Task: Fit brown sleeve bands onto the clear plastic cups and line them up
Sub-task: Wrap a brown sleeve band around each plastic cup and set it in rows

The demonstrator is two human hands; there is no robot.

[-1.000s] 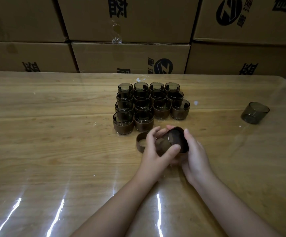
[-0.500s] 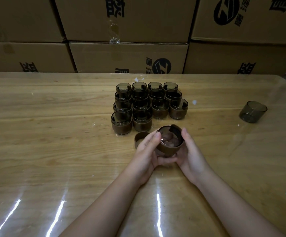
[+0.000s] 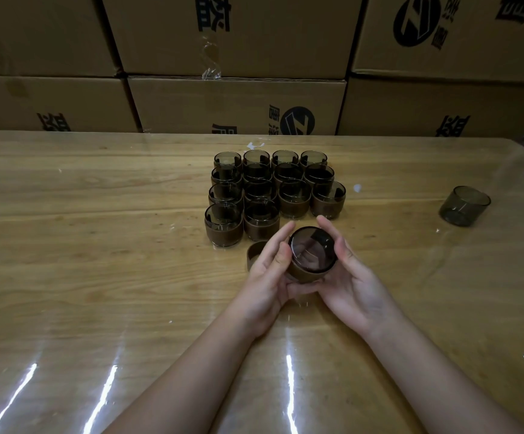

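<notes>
Brown-banded cup (image 3: 312, 253) tipped mouth-up between left hand (image 3: 267, 277), right hand (image 3: 354, 280).

Cups on a table (image 3: 97, 277), boxes (image 3: 238, 104) stacked behind it.
A block of cups (image 3: 273, 189) stands mid-table in rows. Just before it, the held cup (image 3: 312, 255) sits between left hand (image 3: 270, 277) and right hand (image 3: 351, 277). A loose band (image 3: 254, 252) lies partly behind the left hand. A lone cup (image 3: 464, 206) stands well apart, right.
</notes>
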